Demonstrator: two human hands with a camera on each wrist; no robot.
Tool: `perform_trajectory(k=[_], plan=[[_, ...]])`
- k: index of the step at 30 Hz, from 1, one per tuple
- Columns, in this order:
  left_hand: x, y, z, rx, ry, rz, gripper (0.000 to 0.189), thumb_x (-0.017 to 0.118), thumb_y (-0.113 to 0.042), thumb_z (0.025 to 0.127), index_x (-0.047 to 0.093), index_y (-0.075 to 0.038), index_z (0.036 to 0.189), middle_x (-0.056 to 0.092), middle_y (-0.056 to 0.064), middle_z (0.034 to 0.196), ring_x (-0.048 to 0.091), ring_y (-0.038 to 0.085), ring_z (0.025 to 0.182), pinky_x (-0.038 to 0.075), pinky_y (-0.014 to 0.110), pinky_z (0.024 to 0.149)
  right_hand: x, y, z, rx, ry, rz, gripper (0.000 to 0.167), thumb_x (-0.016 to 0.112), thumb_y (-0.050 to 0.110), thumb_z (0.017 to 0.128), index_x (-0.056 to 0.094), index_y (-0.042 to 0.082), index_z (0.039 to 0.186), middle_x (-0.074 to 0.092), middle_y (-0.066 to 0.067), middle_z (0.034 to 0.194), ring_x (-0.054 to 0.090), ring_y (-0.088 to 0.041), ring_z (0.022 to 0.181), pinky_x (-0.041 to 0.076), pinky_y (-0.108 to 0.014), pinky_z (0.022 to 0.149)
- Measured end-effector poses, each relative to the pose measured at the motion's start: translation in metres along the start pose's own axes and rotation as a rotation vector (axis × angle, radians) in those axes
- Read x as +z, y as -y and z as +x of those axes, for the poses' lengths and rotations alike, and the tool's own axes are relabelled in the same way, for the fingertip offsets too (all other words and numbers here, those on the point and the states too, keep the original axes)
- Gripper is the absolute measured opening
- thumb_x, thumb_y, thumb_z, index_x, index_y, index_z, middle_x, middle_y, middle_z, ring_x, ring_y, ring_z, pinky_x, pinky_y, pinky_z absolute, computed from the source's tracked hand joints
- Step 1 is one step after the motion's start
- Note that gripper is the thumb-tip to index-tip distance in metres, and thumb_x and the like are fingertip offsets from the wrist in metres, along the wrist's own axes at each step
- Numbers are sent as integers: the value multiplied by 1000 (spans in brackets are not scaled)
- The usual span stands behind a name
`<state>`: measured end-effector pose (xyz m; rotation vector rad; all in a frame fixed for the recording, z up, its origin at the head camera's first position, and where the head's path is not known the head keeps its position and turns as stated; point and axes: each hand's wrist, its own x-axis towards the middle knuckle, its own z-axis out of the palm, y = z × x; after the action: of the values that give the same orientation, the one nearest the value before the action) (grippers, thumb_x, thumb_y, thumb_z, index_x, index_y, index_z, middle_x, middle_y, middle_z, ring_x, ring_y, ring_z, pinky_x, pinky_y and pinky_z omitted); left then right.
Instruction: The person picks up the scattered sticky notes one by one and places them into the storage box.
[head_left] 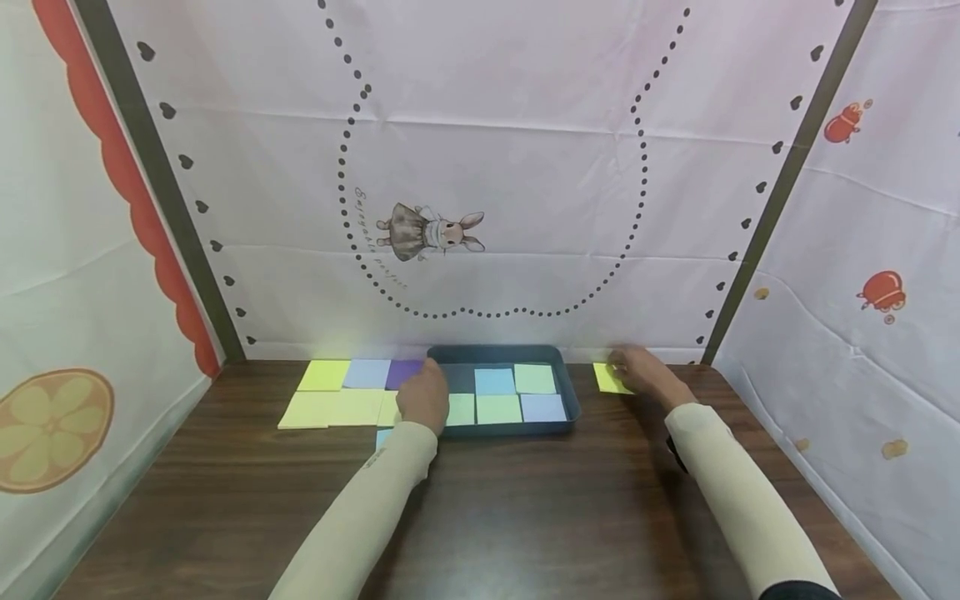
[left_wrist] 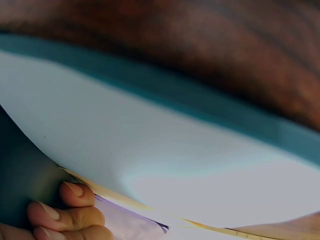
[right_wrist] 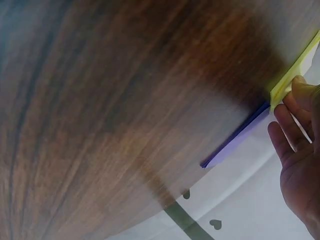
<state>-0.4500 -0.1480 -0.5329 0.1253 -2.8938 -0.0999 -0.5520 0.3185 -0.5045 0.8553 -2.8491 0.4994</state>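
Observation:
My right hand (head_left: 647, 372) is over the table at the right of the tray. Its thumb and fingers pinch a yellow sticky note pad (head_left: 609, 380). A purple sticky note pad (right_wrist: 237, 135) lies beside the yellow one in the right wrist view. My left hand (head_left: 422, 398) is at the left end of the dark tray (head_left: 480, 431), next to a purple sticky note (head_left: 401, 372). Its fingers (left_wrist: 75, 217) are curled; I cannot tell what they hold. In the tray lie blue (head_left: 495, 381), green (head_left: 535, 378) and lavender (head_left: 543, 407) sticky notes.
Left of the tray, yellow notes (head_left: 309, 409) and a lavender note (head_left: 366, 373) lie side by side on the brown table (head_left: 495, 508). A blue note (head_left: 383, 437) shows partly beside the left forearm. Printed white cloth (head_left: 525, 183) stands behind the table and at both sides.

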Motion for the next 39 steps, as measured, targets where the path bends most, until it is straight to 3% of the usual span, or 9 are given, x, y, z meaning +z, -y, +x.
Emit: perform_trajectory(k=[2,4,5,8,11,18,25,32,39], plan=[[1,0,0,1,0,-5,24,60,-15,111,56,5,124,53,2,56,54,11,45,41,30,34,3,-3,0,-44,-22,21,14,69,0,94,69,10,85,65,-5,82,58,-20,75,51,-39,69],[2,0,1,1,2,-7,24,59,-15,111,56,5,124,53,2,56,53,11,45,41,31,34,3,-1,-1,-63,-20,28,17,66,0,93,62,10,81,57,-4,77,51,-20,71,43,-37,64],[2,0,1,0,3,-7,24,59,-15,111,56,5,125,53,2,56,54,11,45,41,31,34,-2,6,-3,-61,-7,30,15,65,0,93,64,9,81,58,-6,78,53,-21,71,45,-38,64],[1,1,1,-5,1,-17,26,59,-15,111,56,6,127,54,3,56,54,12,45,41,32,34,-19,36,-12,3,37,42,10,66,1,97,76,-2,98,74,-16,94,70,-31,86,61,-45,78],[0,1,1,-9,-4,-22,25,60,-14,111,56,6,126,54,3,56,55,13,46,41,32,34,-37,66,-21,57,65,40,24,70,3,99,78,-7,119,80,-24,116,77,-40,109,64,-55,99],[0,2,0,-3,-15,-23,28,61,-14,111,56,7,127,53,3,56,54,13,46,42,32,35,-42,92,-22,195,95,27,22,72,-1,99,72,-11,120,76,-31,122,73,-47,117,61,-62,104],[1,2,0,-4,-26,-27,24,60,-15,111,56,6,123,52,2,55,53,12,45,42,31,35,-1,20,1,163,11,54,19,80,4,91,76,0,109,78,-23,112,74,-42,107,62,-59,96],[-3,0,-5,-2,-21,-43,25,62,-14,111,57,7,123,52,4,56,54,13,45,44,32,36,11,2,5,159,-16,42,17,83,2,88,77,5,103,78,-14,105,73,-34,98,63,-55,90],[-34,-9,-21,-23,-3,-58,28,63,-10,110,56,10,126,58,8,61,58,17,50,51,35,41,10,7,2,143,-26,58,16,84,2,86,77,4,100,78,-15,101,72,-32,92,63,-48,81]])
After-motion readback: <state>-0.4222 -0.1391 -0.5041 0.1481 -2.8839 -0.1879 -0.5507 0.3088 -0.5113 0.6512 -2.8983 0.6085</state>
